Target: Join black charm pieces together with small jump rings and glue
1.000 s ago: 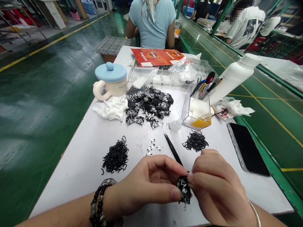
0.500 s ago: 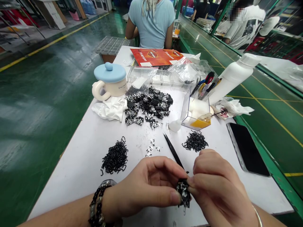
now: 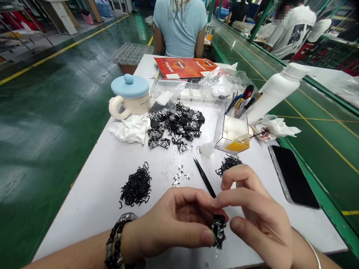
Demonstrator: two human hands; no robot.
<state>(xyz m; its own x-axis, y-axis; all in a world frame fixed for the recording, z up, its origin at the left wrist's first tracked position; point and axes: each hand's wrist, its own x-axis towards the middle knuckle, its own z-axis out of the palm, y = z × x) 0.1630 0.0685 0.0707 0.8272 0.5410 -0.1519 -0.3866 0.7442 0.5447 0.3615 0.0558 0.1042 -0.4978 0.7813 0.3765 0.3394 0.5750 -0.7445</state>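
Observation:
My left hand point(image 3: 179, 220) pinches a small black and silver part point(image 3: 218, 231) between thumb and fingers, low over the near edge of the white table point(image 3: 101, 186). My right hand point(image 3: 258, 213) hovers right beside it with fingers spread apart, its index finger stretched over the part and its thumb just right of it. Black tweezers point(image 3: 204, 177) lie on the table just beyond my hands. A pile of black hooks point(image 3: 137, 185) lies to the left, a smaller one point(image 3: 227, 164) behind my right hand. A few tiny silver pieces point(image 3: 180, 174) sit between them.
Farther back lie a heap of black and silver parts point(image 3: 176, 125), a white cloth point(image 3: 130, 128), a lidded blue and cream mug point(image 3: 130, 96), a clear box with tools point(image 3: 234, 130), a white bottle point(image 3: 276, 91) and a phone point(image 3: 293, 176). A person in a blue shirt point(image 3: 181, 26) sits beyond the table.
My right hand has let go of the part and spread its fingers, lifting slightly. My left hand keeps its pinch on the part in nearly the same place.

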